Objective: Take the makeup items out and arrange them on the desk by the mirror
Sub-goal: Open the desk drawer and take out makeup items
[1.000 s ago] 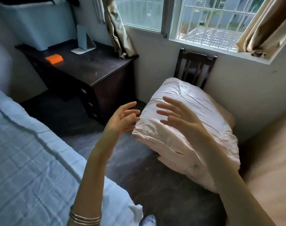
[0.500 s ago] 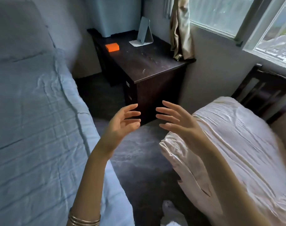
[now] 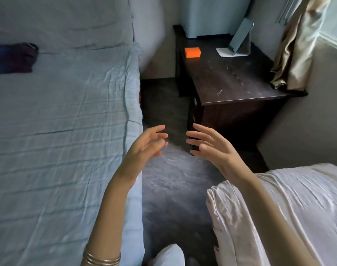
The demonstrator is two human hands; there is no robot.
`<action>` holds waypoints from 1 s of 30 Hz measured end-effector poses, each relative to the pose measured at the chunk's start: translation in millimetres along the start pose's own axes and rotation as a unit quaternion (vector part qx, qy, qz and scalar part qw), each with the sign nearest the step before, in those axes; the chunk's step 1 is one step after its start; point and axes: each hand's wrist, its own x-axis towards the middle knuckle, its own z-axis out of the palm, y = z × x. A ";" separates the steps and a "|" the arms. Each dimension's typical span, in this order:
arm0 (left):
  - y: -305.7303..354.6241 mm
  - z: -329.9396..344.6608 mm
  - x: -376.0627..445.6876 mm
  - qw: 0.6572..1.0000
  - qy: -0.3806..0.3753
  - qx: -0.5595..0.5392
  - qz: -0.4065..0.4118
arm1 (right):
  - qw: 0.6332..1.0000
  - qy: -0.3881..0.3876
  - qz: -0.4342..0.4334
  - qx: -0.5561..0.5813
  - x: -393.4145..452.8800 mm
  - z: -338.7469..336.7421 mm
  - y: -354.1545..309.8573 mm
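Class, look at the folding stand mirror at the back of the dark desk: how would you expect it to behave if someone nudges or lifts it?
The mirror leans as a thin tilted panel on a flat base, so a push from the front would probably tip it. It looks slim, so likely light. Any glass would be fragile; both hands hover empty.

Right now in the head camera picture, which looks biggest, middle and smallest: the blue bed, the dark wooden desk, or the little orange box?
1. Light blue bed, though it's nearest.
2. Dark wooden desk.
3. Small orange box, clearly smallest.
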 end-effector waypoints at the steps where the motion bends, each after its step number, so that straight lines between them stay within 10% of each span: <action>1: -0.2 -3.6 5.5 1.000 0.013 0.000 -0.006 | 1.000 -0.011 0.003 0.000 9.4 0.9 1.2; 30: -9.4 -165.7 327.4 0.998 0.026 -0.024 -0.050 | 0.994 -0.038 0.075 0.066 399.6 -0.8 29.8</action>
